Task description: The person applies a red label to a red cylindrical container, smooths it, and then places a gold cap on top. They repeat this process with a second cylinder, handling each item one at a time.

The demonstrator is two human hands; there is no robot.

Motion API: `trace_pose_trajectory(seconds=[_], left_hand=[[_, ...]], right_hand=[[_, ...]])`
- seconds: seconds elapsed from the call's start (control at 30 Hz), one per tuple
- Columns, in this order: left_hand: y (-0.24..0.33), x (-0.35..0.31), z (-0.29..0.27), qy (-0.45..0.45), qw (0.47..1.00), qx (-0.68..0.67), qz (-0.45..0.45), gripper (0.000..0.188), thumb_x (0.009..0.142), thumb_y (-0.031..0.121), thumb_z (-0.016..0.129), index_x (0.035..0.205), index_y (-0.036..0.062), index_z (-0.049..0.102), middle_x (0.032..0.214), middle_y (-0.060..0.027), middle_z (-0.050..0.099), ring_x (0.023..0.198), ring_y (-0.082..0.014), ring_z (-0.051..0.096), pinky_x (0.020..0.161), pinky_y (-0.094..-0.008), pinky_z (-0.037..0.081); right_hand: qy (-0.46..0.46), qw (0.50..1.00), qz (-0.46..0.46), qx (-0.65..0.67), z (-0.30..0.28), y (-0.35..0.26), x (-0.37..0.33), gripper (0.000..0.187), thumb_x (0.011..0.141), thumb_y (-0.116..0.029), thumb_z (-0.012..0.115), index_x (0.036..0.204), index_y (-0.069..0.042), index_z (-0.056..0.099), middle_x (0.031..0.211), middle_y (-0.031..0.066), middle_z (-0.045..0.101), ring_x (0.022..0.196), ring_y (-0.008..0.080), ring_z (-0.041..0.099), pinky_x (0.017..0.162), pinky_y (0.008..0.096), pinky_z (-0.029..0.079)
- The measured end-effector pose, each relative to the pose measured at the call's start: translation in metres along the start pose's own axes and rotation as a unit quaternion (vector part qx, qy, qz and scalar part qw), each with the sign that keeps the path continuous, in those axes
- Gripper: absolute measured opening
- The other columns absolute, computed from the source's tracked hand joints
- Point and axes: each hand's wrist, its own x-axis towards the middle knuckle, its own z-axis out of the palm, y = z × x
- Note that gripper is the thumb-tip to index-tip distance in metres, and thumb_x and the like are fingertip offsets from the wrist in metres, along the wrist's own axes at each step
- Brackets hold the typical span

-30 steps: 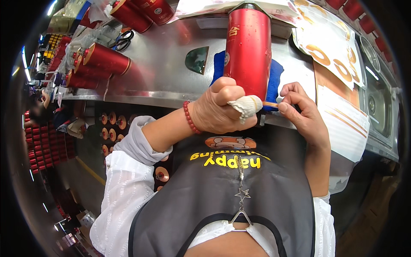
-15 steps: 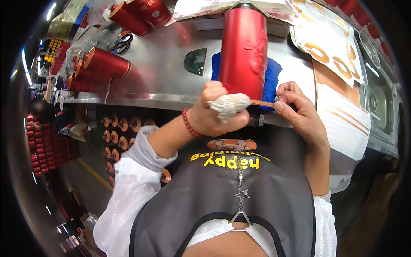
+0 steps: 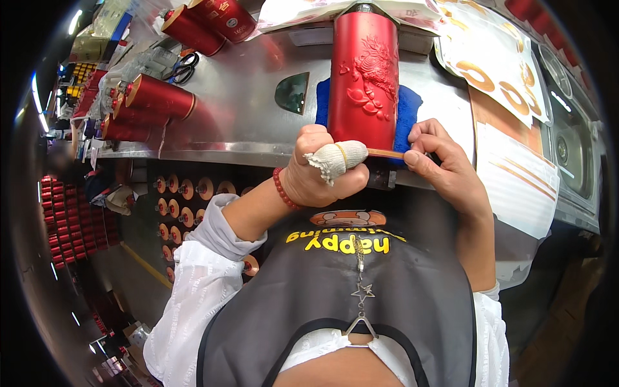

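Red bottle lies on a blue cloth on the counter, long way pointing away. Left hand grips its near end; right hand pinches a thin stick there. Hands hide the bottom.

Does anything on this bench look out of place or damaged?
Nothing looks damaged or spilled. The red embossed bottle lies on a blue cloth, the left hand gripping its base and the right hand pinching a thin strip. Other red bottles lie sideways nearby.
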Motion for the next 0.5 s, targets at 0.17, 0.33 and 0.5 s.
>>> trace_pose_trajectory(seconds=[0.17, 0.33, 0.5], left_hand=[[-0.001, 0.01, 0.006, 0.0, 1.0, -0.031, 0.003, 0.032, 0.055, 0.01, 0.073, 0.083, 0.0242, 0.067, 0.113, 0.0052, 0.062, 0.097, -0.0227, 0.045, 0.076, -0.0363, 0.042], [-0.004, 0.007, 0.002, -0.002, 1.0, 0.004, 0.025, 0.032, 0.056, 0.008, 0.073, 0.084, 0.0239, 0.068, 0.111, 0.0049, 0.062, 0.095, -0.0227, 0.044, 0.074, -0.0361, 0.041], [0.0, -0.002, 0.003, 0.003, 1.0, -0.014, -0.013, 0.035, 0.056, 0.009, 0.074, 0.089, 0.0226, 0.069, 0.107, 0.0056, 0.061, 0.094, -0.0214, 0.043, 0.071, -0.0343, 0.038]], right_hand=[[0.009, 1.0, -0.012, -0.015, 0.0, 0.006, 0.0, 0.026, 0.094, -0.023, 0.069, 0.083, -0.002, 0.06, 0.105, 0.0056, 0.049, 0.102, 0.0165, 0.046, 0.09, 0.0269, 0.037], [0.011, 1.0, 0.001, 0.002, 0.002, 0.001, 0.001, 0.027, 0.094, -0.025, 0.069, 0.081, -0.003, 0.059, 0.106, 0.0053, 0.047, 0.102, 0.0163, 0.045, 0.092, 0.0264, 0.036], [0.007, 1.0, -0.014, -0.007, 0.003, 0.004, 0.003, 0.027, 0.095, -0.023, 0.068, 0.081, -0.003, 0.059, 0.105, 0.005, 0.047, 0.102, 0.0157, 0.045, 0.092, 0.0262, 0.036]])
